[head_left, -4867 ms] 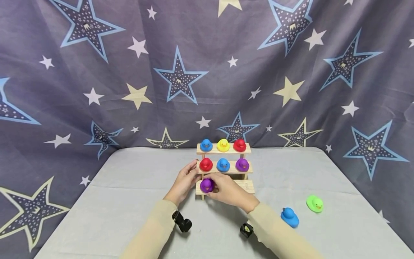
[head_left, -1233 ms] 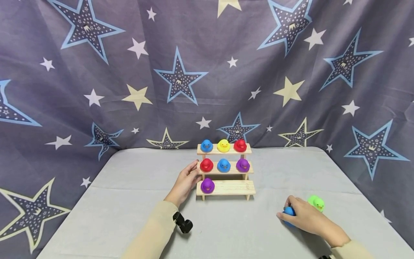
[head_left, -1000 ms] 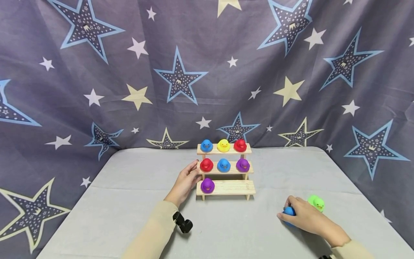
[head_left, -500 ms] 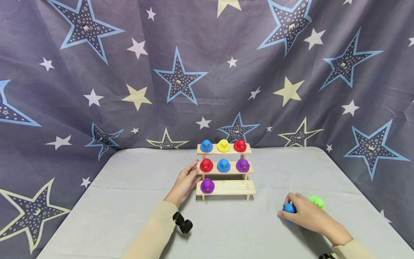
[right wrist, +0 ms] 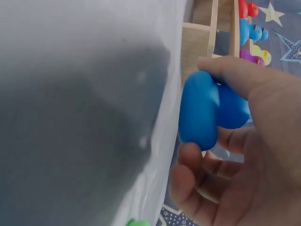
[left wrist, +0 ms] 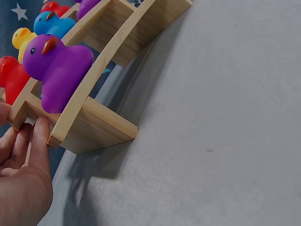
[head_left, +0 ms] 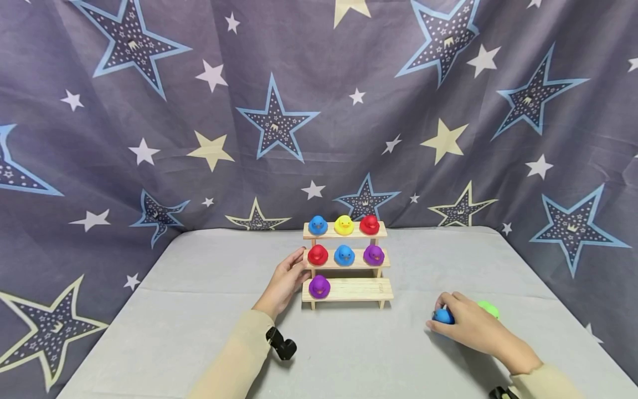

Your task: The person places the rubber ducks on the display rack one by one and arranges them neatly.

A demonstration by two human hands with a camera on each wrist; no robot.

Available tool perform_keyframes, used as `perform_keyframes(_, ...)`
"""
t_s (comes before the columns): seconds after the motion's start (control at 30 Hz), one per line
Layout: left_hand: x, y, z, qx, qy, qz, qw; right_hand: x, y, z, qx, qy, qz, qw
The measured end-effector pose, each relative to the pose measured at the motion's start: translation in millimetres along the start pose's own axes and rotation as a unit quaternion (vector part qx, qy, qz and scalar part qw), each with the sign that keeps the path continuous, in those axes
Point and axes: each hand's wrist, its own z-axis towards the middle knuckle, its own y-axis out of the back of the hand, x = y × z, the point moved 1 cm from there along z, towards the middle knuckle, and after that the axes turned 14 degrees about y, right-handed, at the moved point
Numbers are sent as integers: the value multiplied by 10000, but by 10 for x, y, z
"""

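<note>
My right hand (head_left: 471, 324) pinches a blue rubber duck (head_left: 442, 316) between thumb and fingers. In the right wrist view the duck (right wrist: 200, 110) hangs above the cloth, its base turned toward the camera. My left hand (head_left: 285, 280) grips the left end of a three-step wooden stand (head_left: 359, 289); the left wrist view has its fingers at the step ends. A purple duck (head_left: 319, 286) sits at the left of the bottom step. The middle step bears red (head_left: 317, 255), blue (head_left: 344, 255) and purple (head_left: 374, 255) ducks. Blue (head_left: 318, 225), yellow (head_left: 344, 225) and red (head_left: 369, 224) ducks line the top.
A green duck (head_left: 489, 308) lies on the grey cloth-covered table (head_left: 199, 343), partly hidden behind my right hand. Behind the table hangs a dark curtain (head_left: 319, 166) with printed stars. Black wrist cameras are strapped at both sleeves.
My right hand let go of the purple duck on the bottom step and moved right. It took hold of the blue duck and has raised it slightly. My left hand has stayed at the stand.
</note>
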Motion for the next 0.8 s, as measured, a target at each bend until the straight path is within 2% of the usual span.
perform_keyframes(0.43, 9, 11, 5, -24, -32, 32, 10000, 260, 7, 255, -152, 582, -233, 9979)
perform_keyframes(0.8, 5, 17, 9, 10, -17, 61, 10000, 455, -91, 547, -219, 1298, -26, 9913)
